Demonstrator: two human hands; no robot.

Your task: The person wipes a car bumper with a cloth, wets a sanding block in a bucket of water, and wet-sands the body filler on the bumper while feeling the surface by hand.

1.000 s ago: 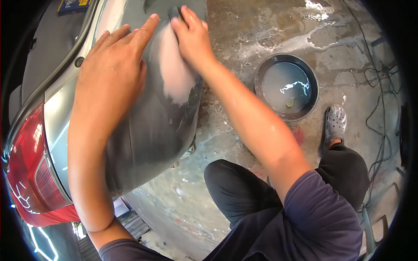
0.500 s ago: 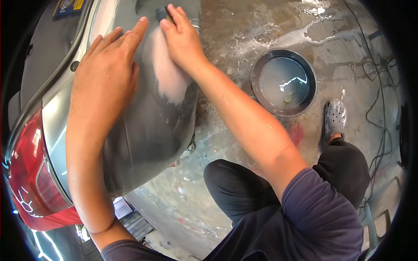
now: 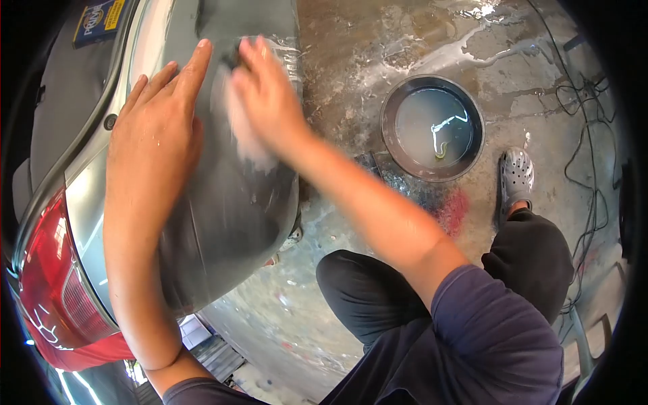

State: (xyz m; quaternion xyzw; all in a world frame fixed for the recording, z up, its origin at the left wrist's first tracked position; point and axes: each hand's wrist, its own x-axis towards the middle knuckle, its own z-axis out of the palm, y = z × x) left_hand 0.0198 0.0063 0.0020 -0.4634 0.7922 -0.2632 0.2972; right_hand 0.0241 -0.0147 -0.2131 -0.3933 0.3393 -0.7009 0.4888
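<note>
My left hand lies with fingers stretched out on the car's rear body, near the window edge. Motion blurs my right hand, which is closed on a small dark sanding block, mostly covered by the fingers. That block rests against the wet, dull grey car panel. Beneath the right hand, a pale pinkish filler patch shows on the panel.
A round dark basin of cloudy water stands on the wet concrete floor. My grey clog is right of it, with a black cable beyond. The red tail light is at left.
My right hand has slid down and slightly left over the panel with the sanding block. My left hand has shifted slightly down and left in view, still flat.
</note>
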